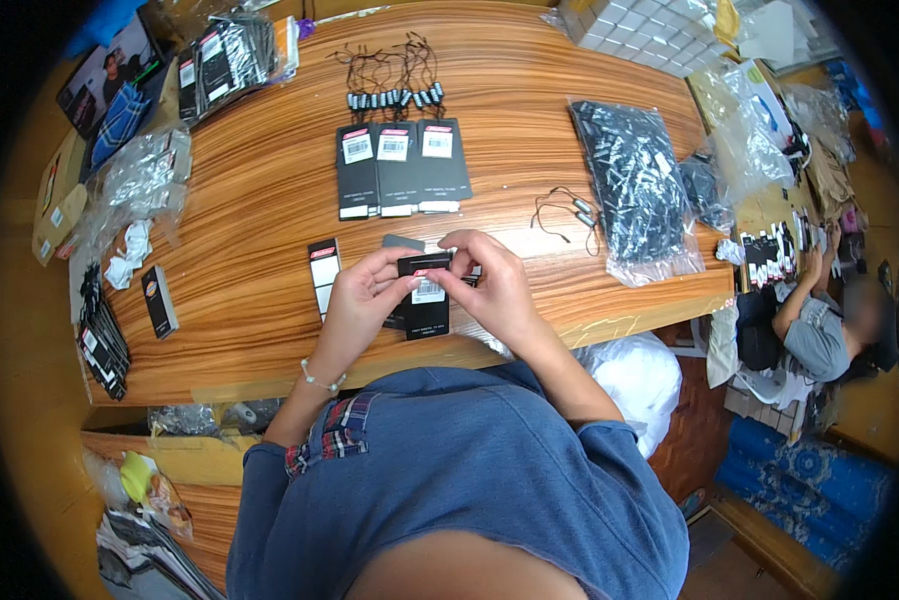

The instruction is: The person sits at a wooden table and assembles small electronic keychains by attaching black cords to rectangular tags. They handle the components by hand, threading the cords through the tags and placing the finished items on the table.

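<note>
Left hand: yours (363,292), pinching the left edge of the tag between thumb and fingers, a beaded bracelet (322,380) at the wrist.
Right hand: yours (495,280), pinching the same tag at its upper right with thumb and forefinger.
Hang tag: the black one (429,322) stands between your hands near the table's front edge — its white barcode sticker (430,292) faces you.
Label card: the black-and-white one (325,268) lies just beside your left hand, which partly covers it.
Grey card: this one (404,242) shows just beyond your fingers, its lower part hidden.
Loose strings: a few dark hang-tag strings (582,212) lie to the right, near the plastic bag.
Plastic bag: the clear one (635,190) is full of dark strings.
Tag stacks: three black stacks (397,185) sit side by side beyond your hands, stickers up.
Tag strings: a row of dark ones (395,98) lies behind those stacks.
Laptop: it (110,70) stands open at the far left.
</note>
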Demonstrator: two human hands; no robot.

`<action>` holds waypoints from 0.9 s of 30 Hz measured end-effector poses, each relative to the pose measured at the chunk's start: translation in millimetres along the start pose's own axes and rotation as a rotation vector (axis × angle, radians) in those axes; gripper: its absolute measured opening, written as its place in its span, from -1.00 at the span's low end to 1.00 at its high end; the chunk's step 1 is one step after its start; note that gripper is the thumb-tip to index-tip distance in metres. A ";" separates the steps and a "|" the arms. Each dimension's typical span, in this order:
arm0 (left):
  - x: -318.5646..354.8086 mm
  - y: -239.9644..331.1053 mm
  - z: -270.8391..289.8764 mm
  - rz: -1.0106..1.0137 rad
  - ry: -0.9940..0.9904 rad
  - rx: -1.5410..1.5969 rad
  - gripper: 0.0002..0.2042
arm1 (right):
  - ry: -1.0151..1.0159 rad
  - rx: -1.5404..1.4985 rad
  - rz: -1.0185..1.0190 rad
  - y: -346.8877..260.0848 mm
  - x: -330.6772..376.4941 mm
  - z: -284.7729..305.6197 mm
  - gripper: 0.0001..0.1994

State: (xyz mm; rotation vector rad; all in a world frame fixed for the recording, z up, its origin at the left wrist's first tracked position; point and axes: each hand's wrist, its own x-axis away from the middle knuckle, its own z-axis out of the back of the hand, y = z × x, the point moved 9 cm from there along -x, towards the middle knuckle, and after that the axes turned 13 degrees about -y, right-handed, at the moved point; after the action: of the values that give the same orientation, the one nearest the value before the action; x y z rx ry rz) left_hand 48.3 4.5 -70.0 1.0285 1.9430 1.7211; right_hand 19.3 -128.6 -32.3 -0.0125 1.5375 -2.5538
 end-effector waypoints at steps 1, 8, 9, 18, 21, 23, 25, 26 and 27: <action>-1.4 -0.7 -0.1 0.011 0.002 -0.016 -0.76 | -0.008 0.039 0.007 -0.8 0.6 2.3 -0.74; -4.8 -0.8 11.4 0.015 0.001 -0.044 -0.81 | 0.330 0.586 -0.241 71.7 38.0 135.7 -0.92; -6.0 -2.6 9.2 0.035 -0.014 -0.059 -0.81 | 0.298 0.666 -0.277 73.5 38.6 140.9 -0.91; -18.0 1.5 -20.2 -0.004 -0.181 -0.065 -0.84 | 0.176 0.652 -0.340 77.2 34.0 130.0 -0.89; -30.1 28.2 -46.2 -0.083 -0.336 -0.354 -0.86 | 0.157 0.346 -0.262 62.2 37.9 124.9 -0.89; -36.0 49.5 -67.9 -0.274 -0.364 -0.532 -0.86 | 0.102 0.221 -0.200 28.1 33.7 113.6 -0.90; -40.8 61.9 -89.6 -0.359 -0.412 -0.645 -0.86 | 0.010 0.294 -0.111 1.6 28.5 102.8 -0.89; -43.8 61.5 -96.2 -0.411 -0.408 -0.637 -0.87 | -0.042 0.344 -0.070 -8.7 26.2 98.1 -0.89; -47.3 59.4 -101.3 -0.386 -0.454 -0.634 -0.87 | -0.094 0.393 -0.028 -18.1 24.3 92.2 -0.89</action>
State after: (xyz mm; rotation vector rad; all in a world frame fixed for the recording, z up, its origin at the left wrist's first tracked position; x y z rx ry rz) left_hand 28.5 -100.5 -2.2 0.6700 1.1078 1.5464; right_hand 1.2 -204.6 25.2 -0.1050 0.9890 -2.7858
